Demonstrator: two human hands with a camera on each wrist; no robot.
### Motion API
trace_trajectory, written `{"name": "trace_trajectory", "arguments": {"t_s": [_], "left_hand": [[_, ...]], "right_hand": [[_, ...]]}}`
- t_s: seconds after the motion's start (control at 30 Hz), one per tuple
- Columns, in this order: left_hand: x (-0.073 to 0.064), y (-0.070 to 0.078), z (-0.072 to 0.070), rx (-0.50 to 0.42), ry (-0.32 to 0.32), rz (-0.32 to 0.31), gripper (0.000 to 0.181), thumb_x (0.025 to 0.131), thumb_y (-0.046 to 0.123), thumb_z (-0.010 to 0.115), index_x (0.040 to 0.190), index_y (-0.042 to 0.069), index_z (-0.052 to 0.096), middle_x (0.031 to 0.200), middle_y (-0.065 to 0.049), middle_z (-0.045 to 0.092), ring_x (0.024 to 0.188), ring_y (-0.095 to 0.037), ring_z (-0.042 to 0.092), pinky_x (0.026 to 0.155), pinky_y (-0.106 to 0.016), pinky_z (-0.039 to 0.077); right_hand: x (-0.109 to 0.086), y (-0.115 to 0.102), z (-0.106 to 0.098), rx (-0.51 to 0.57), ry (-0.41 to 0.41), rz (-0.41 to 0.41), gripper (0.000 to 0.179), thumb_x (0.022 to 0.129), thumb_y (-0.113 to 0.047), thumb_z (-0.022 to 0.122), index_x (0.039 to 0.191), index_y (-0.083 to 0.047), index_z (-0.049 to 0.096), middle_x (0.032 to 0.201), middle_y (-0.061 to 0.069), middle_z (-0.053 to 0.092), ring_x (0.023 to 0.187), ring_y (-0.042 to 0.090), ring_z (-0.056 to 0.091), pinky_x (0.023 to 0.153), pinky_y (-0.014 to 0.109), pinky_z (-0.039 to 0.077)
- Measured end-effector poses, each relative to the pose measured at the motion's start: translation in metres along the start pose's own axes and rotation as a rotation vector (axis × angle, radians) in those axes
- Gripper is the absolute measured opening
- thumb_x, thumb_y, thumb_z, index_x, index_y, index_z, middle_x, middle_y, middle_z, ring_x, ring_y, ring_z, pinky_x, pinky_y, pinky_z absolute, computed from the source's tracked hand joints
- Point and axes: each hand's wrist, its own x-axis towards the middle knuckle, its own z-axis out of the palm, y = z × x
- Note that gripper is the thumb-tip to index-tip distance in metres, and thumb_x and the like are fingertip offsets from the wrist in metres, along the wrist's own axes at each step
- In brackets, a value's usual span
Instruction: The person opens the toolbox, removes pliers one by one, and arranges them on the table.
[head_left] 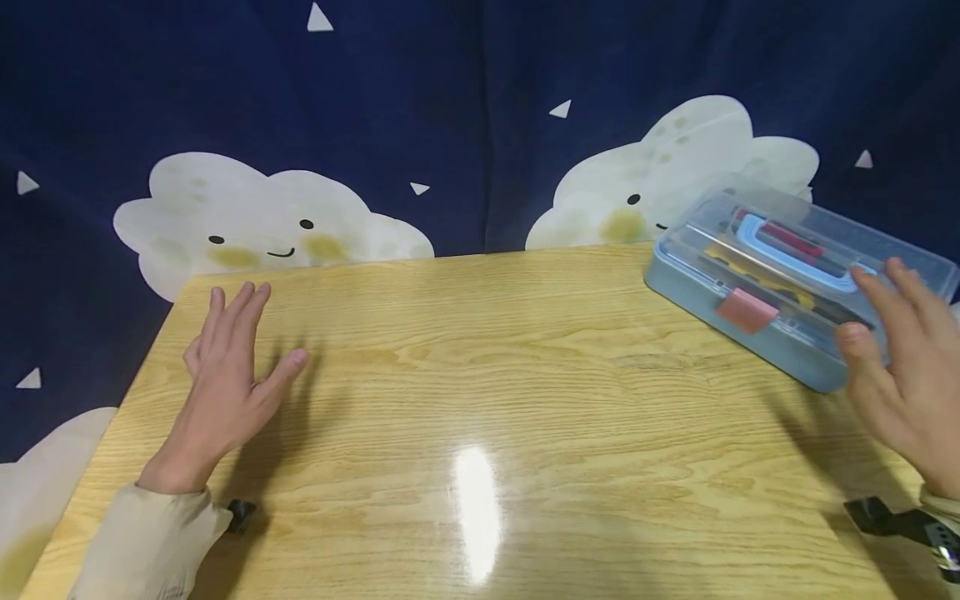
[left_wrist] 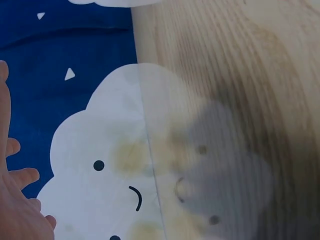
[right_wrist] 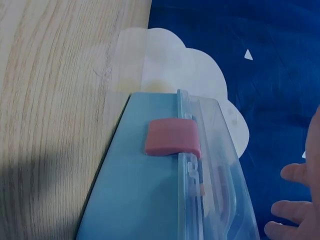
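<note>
On the right side of the wooden table stands a blue plastic storage box (head_left: 757, 333) with a clear lid (head_left: 847, 225), a light blue handle (head_left: 795, 258) and a pink latch (head_left: 747, 310). The latch (right_wrist: 172, 136) lies across the seam of lid and base in the right wrist view. Red, yellow and dark items show through the lid. My right hand (head_left: 911, 358) is at the box's near right end, fingers spread and overlapping it in the head view. Over the table's left part, my left hand (head_left: 232, 383) is held with fingers extended, holding nothing.
The wooden table (head_left: 465, 358) has a glossy top with a bright light reflection near the front. Behind it and at its left hangs a dark blue cloth (head_left: 420, 100) printed with white clouds and small triangles. Dark straps show at both wrists.
</note>
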Motion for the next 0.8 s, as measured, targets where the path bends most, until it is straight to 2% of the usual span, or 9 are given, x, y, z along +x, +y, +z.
{"name": "trace_trajectory", "arguments": {"t_s": [0.37, 0.57, 0.67, 0.8], "left_hand": [[0.010, 0.003, 0.005, -0.009, 0.013, 0.013, 0.080, 0.100, 0.041, 0.066, 0.165, 0.017, 0.026, 0.172, -0.018, 0.022, 0.164, -0.040, -0.004, 0.116, -0.080, 0.006], [0.014, 0.004, 0.011, -0.011, 0.001, 0.017, 0.079, 0.100, 0.043, 0.065, 0.165, 0.017, 0.026, 0.171, -0.018, 0.023, 0.163, -0.040, -0.002, 0.115, -0.079, 0.007], [0.015, 0.005, 0.012, -0.013, -0.004, 0.020, 0.079, 0.100, 0.041, 0.065, 0.165, 0.018, 0.026, 0.172, -0.018, 0.023, 0.164, -0.040, -0.002, 0.116, -0.079, 0.007], [0.016, 0.006, 0.012, -0.008, 0.002, 0.026, 0.079, 0.100, 0.041, 0.066, 0.164, 0.017, 0.028, 0.171, -0.018, 0.025, 0.164, -0.040, 0.000, 0.115, -0.078, 0.010]], "right_hand": [[0.011, 0.008, 0.001, 0.018, -0.014, 0.124, 0.082, 0.105, -0.066, 0.034, 0.153, -0.002, 0.045, 0.167, 0.029, 0.028, 0.158, 0.051, 0.020, 0.131, 0.066, 0.006], [0.020, 0.014, 0.002, 0.001, -0.043, 0.230, 0.086, 0.105, -0.067, 0.028, 0.156, 0.000, 0.038, 0.169, 0.029, 0.021, 0.160, 0.049, 0.013, 0.131, 0.066, 0.001], [0.024, 0.015, 0.003, 0.005, -0.032, 0.265, 0.089, 0.104, -0.070, 0.028, 0.157, 0.001, 0.038, 0.171, 0.027, 0.019, 0.162, 0.044, 0.011, 0.132, 0.063, 0.000], [0.029, 0.020, 0.005, 0.002, 0.015, 0.291, 0.079, 0.108, -0.060, 0.027, 0.156, 0.002, 0.038, 0.171, 0.025, 0.018, 0.162, 0.041, 0.010, 0.133, 0.060, 0.001]]}}
